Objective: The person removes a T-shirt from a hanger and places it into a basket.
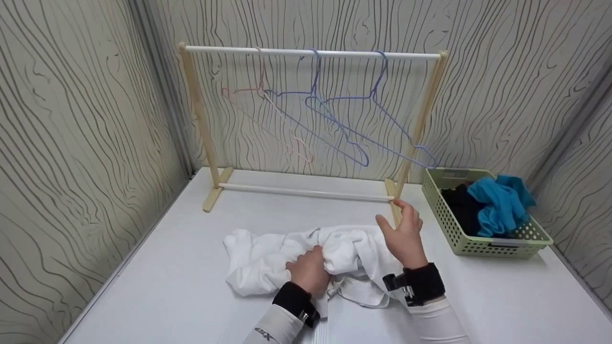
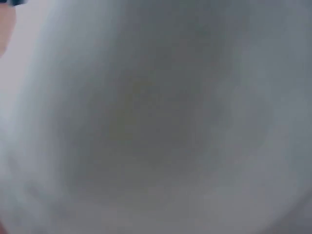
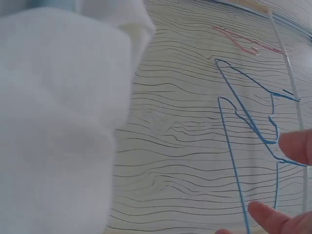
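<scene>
A white garment (image 1: 354,248) lies bunched up on the white table (image 1: 158,286) in the head view, its folds piled loosely. My left hand (image 1: 311,273) grips the middle of it, fingertips buried in the folds. Blurred pale cloth (image 2: 161,122) fills most of the left wrist view. At the garment's right end my right hand (image 1: 405,239) is raised, thumb and fingers apart and nothing between them. The right wrist view shows its fingertips (image 3: 265,214) at the lower right, with the white cloth (image 3: 58,122) large on the left.
Behind stands a wooden rack with a white rail (image 1: 287,51). A pink hanger (image 1: 261,88) and two blue hangers (image 1: 313,91) hang from it. To the right sits a green basket (image 1: 442,220) holding turquoise cloth (image 1: 502,205) and black cloth (image 1: 461,208). Patterned walls enclose the table.
</scene>
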Available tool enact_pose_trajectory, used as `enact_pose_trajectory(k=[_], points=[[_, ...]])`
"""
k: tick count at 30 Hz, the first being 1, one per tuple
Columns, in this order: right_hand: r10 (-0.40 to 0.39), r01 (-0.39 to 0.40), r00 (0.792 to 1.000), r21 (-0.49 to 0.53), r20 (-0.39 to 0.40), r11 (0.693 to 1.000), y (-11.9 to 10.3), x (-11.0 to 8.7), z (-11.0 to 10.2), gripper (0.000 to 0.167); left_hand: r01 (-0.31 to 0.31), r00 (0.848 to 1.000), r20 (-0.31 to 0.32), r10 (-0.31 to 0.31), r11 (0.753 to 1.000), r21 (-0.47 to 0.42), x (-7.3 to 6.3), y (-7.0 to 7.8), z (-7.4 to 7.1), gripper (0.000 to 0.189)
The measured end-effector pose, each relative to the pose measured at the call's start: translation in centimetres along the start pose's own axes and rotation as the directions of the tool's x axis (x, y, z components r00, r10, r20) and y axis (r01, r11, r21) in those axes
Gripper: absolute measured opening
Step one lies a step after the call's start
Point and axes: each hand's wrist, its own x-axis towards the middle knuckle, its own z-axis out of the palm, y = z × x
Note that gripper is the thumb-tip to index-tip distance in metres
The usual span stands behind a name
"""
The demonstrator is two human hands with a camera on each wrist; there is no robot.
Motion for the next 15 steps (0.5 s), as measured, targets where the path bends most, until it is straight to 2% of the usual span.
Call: enact_pose_trajectory(k=[3,4,6,10,13,15], points=[[0.099,-0.095,0.981,-0.034,0.169,0.995,0.6,-0.2,0.4,0.072,0.023,0.999,0.046,-0.017,0.992,-0.125,0.5,-0.4,-0.6,0.024],[0.115,-0.109,0.972,-0.037,0.205,0.993,0.8,-0.3,0.5,0.076,0.019,0.999,0.049,-0.011,0.985,-0.174,0.6,-0.6,-0.9,0.022],[0.14,-0.137,0.955,-0.029,0.262,0.99,1.3,-0.3,0.9,0.082,-0.025,0.999,0.019,0.032,0.961,-0.275,0.9,-1.1,-1.4,0.02],[0.17,-0.174,0.921,-0.019,0.35,0.985,2.3,-0.5,1.8,0.089,-0.135,0.99,-0.085,0.109,0.894,-0.426,1.3,-1.8,-2.1,0.025],[0.161,-0.175,0.892,-0.005,0.422,0.985,2.8,-0.7,2.5,0.092,-0.148,0.986,-0.144,0.085,0.844,-0.516,1.4,-1.7,-2.6,0.029],[0.143,-0.177,0.87,0.028,0.471,0.984,2.9,-0.9,2.9,0.093,-0.148,0.984,-0.168,0.06,0.8,-0.581,1.5,-1.5,-3.0,0.031]])
